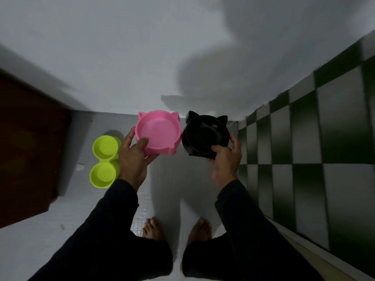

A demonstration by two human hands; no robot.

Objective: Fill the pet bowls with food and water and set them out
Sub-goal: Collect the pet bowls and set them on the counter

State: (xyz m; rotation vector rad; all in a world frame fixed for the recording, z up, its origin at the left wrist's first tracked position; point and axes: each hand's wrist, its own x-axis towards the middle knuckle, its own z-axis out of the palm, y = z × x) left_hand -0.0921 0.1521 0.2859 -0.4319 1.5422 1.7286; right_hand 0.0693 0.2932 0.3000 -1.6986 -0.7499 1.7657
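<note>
The person stands barefoot on a pale floor (113,216), looking down at both hands held out in front of a white wall (142,57). The left hand (133,157) grips the near left rim of a pink bowl (158,132) with cat ears, thumb hooked over the rim into the basin and fingers curled beneath it; the bowl extends away from the palm toward the wall and looks empty. The right hand (226,159) grips a black bowl (205,134), also cat-eared, at its near right edge, thumb on the rim and fingers wrapped around the side; the bowl sits ahead and to the left of that palm, tilted toward the camera. Its inside is too dark to tell whether it holds anything. The two bowls are held just beside each other, nearly touching.

A lime-green double bowl (104,161) lies on the floor near the wall's foot, just left of the left hand, both basins appearing empty. A dark wooden panel (30,142) stands at the left edge of the floor, and green-and-white checkered tiles (304,138) run along the right edge.
</note>
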